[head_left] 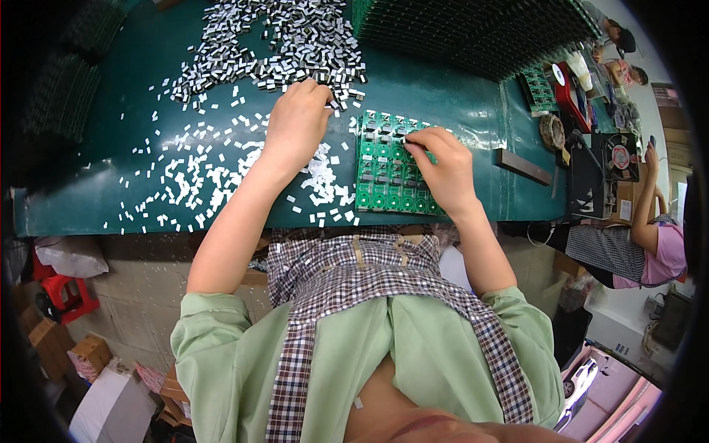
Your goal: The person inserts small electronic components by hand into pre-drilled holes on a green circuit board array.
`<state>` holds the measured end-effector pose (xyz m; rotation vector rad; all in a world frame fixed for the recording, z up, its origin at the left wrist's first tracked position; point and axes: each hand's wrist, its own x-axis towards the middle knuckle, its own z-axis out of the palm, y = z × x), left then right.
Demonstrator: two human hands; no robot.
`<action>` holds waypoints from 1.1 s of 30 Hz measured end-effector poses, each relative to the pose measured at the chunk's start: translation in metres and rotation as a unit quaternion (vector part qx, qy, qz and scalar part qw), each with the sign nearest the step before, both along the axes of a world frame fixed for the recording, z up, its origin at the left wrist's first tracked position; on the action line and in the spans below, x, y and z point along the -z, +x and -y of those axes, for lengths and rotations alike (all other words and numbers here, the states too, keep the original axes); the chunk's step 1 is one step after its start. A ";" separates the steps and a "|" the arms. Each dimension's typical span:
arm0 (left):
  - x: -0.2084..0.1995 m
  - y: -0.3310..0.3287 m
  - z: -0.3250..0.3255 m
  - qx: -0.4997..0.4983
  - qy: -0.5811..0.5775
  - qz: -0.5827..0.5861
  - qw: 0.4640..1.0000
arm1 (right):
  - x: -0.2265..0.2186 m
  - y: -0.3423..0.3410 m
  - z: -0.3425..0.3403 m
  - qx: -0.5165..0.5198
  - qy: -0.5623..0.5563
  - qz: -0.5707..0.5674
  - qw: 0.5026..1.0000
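My left hand (298, 127) reaches to the near edge of a heap of small black parts with white tops (295, 44). Its fingers are curled down among them, and what they hold, if anything, is hidden. My right hand (449, 168) is over a green circuit board panel (378, 201), thumb and forefinger pinched at its upper part around a small dark component (405, 139). Several black components stand in rows on the panel. Small white paper-like pieces (196, 173) lie scattered left of the panel, under and around my left forearm.
Tall stacks of green boards (473, 33) stand at the back right, with more at the far left. A dark bar (523, 167) lies right of the panel. Farther right are a red tray (572, 96) and a person in pink (657, 255). A red stool (70, 297) stands lower left.
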<state>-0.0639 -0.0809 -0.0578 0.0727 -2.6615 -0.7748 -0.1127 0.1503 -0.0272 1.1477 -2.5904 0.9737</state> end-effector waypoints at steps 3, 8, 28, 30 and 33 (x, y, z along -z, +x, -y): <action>0.000 0.002 0.003 0.011 0.027 -0.007 1.000 | 0.000 0.001 0.005 -0.006 0.028 -0.042 0.999; -0.006 0.005 0.005 -0.018 0.071 -0.022 0.997 | -0.004 -0.002 0.009 -0.013 0.060 -0.066 0.996; -0.025 0.060 -0.064 0.076 0.773 0.045 0.628 | -0.028 0.034 0.016 -0.049 -0.091 0.106 0.989; -0.027 0.061 -0.071 0.041 0.726 -0.025 0.686 | -0.026 0.038 0.017 -0.036 -0.124 0.153 0.980; -0.024 0.061 -0.076 0.041 0.718 -0.025 0.694 | -0.024 0.040 0.019 -0.007 -0.211 0.287 0.934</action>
